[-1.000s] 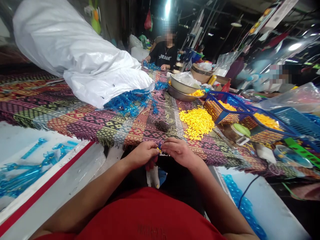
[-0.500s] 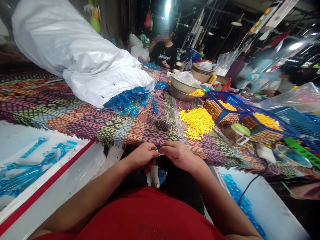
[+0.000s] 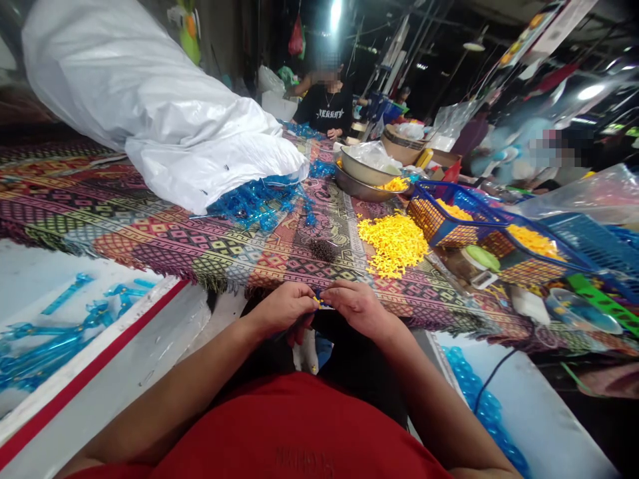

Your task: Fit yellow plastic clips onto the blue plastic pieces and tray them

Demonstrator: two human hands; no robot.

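Left hand (image 3: 284,308) and right hand (image 3: 357,307) were close together, fingertips pinching a small yellow-and-blue plastic piece (image 3: 318,301) over the lap, just off the fringed edge of a multicoloured woven cloth (image 3: 239,263) covering the tabletop. A heap of loose yellow plastic pieces (image 3: 393,245) lay within reach ahead, with bare cloth between.

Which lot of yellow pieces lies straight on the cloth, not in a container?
The big heap ahead of the right hand, directly on the patterned cloth. The other yellow lots sit in the blue wire basket and the metal bowl.
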